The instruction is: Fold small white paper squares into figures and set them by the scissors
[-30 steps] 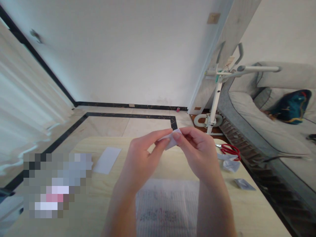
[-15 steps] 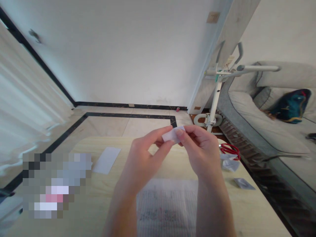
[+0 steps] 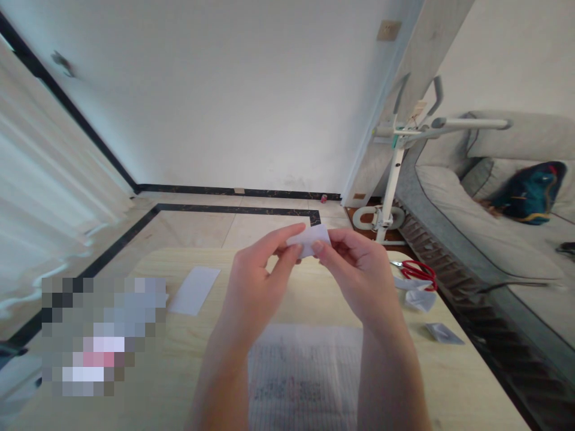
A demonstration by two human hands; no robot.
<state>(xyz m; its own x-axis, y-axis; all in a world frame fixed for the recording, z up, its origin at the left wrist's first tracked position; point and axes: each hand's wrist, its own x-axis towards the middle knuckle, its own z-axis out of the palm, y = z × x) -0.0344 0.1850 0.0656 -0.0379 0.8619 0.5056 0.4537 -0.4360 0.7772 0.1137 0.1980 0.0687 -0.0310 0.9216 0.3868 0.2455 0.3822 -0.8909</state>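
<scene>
Between my two hands, above the far part of the wooden table (image 3: 179, 353), is a small folded piece of white paper (image 3: 314, 236). My left hand (image 3: 263, 266) pinches its left end between thumb and fingers. On the other end, my right hand (image 3: 354, 263) is closed, its thumb pressed on the paper's face. A printed sheet (image 3: 305, 377) lies on the table below my forearms. To the left rests a flat white paper strip (image 3: 194, 291). Folded paper pieces (image 3: 420, 300) lie right of my right hand, with another folded piece (image 3: 444, 333) nearer the table's edge.
Red-handled scissors (image 3: 417, 272) lie at the table's far right corner. Blurred-out items cover the left side of the table. Beyond the right edge stand a grey sofa (image 3: 476, 221) and a white exercise frame (image 3: 392, 185). A white wall (image 3: 242, 102) rises ahead.
Both hands have shifted slightly left with the paper, and the right thumb sits lower on it. More of the scissors shows past my right hand.
</scene>
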